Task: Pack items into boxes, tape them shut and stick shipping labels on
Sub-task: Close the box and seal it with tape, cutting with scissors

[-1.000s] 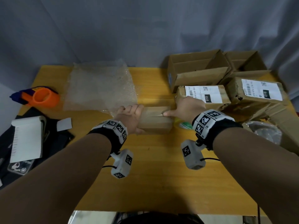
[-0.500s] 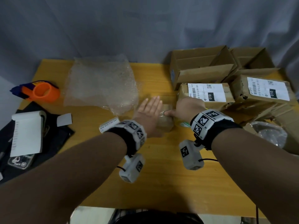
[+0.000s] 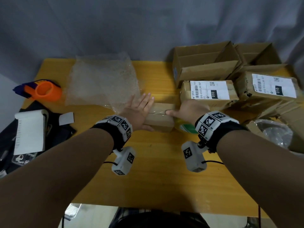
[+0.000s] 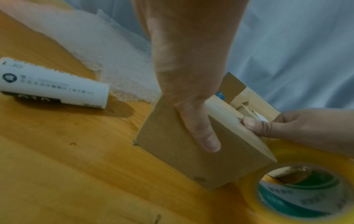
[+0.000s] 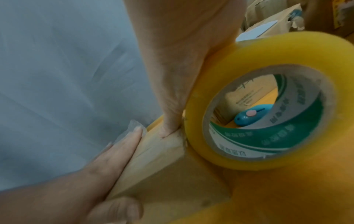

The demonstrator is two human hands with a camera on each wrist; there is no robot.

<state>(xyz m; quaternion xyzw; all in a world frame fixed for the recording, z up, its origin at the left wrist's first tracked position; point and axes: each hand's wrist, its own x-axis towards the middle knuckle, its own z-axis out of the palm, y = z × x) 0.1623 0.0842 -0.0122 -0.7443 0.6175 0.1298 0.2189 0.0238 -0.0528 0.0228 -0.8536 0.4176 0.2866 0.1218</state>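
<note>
With the box [image 3: 160, 116] on the desk [image 3: 154, 170], we kept our left hand [image 3: 137, 111] spread flat over its left end, thumb on the near side, while our right hand [image 3: 190, 108], fingers curled, pinched the tape [image 3: 158, 112] on top, best smoothed without wrinkles.

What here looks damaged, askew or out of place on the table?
The far-right labelled cardboard box is torn and crumpled along its front edge, and the labelled box beside it is dented at its corners. A loose shipping label lies curled into a roll on the wooden table. Nothing else stands out.
</note>
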